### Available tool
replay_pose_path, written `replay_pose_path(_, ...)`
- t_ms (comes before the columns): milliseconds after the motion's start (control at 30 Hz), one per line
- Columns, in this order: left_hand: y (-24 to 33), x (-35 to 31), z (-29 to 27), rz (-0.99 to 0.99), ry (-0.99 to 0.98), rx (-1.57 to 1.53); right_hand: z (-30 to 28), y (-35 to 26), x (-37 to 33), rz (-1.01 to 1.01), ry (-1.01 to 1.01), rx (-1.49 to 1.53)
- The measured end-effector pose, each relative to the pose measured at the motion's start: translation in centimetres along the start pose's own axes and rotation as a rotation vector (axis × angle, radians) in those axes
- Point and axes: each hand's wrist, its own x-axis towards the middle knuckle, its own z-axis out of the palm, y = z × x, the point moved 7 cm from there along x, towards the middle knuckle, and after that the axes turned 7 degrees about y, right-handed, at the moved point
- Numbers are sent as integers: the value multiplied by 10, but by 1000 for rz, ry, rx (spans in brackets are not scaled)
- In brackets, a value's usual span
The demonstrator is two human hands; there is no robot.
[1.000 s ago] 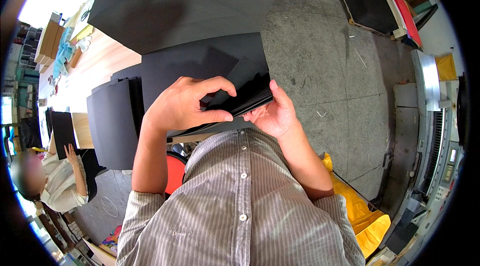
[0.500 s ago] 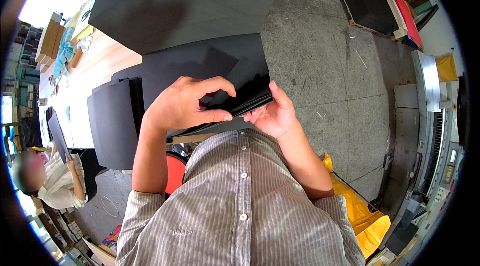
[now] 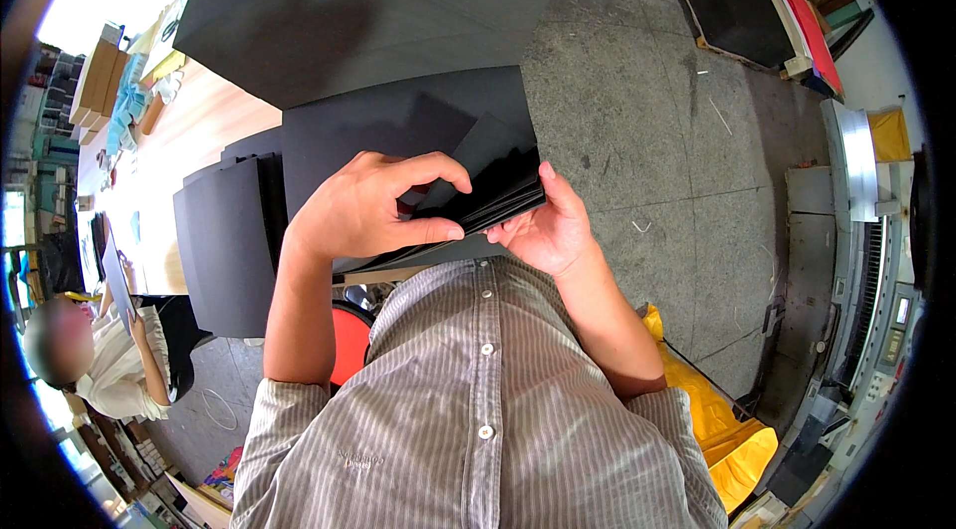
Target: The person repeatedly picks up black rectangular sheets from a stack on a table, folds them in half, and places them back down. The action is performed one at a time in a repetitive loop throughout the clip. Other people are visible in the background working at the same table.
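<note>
A fanned stack of black sheets lies in front of me at the near edge of the work surface, its right end lifted. My right hand grips that end at the corner, thumb on the edge and fingers underneath. My left hand is curved over the stack's left part, with the thumb along the near edge and the index finger bent on top. Its other fingers are hidden. Under and behind the stack lies a larger black sheet.
Beyond stands a big black board. At left are more black sheets and a pale wood table with cartons. A person at far left holds a dark sheet. Yellow cloth lies right of me; machinery stands at far right.
The sheets' right end has spread slightly wider, and my right thumb has shifted a little. My left hand stays put. At far left the person's sheet has tilted.
</note>
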Motion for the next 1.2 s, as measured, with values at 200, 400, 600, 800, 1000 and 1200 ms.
replay_pose_path(200,-3,0,0,4,2,-19,5,0,0,-1,-22,-17)
replay_pose_path(400,-1,0,0,16,7,-15,3,0,1,1,-28,1)
replay_pose_path(600,-2,0,1,6,-1,-23,9,-1,-2,13,8,-24)
replay_pose_path(800,-1,-1,0,14,-1,-22,13,-2,-3,19,23,-12)
replay_pose_path(1000,-3,-2,1,-6,-8,-18,11,-1,-2,22,6,-15)
replay_pose_path(1200,-2,-1,0,1,-7,-19,0,0,0,4,-30,-27)
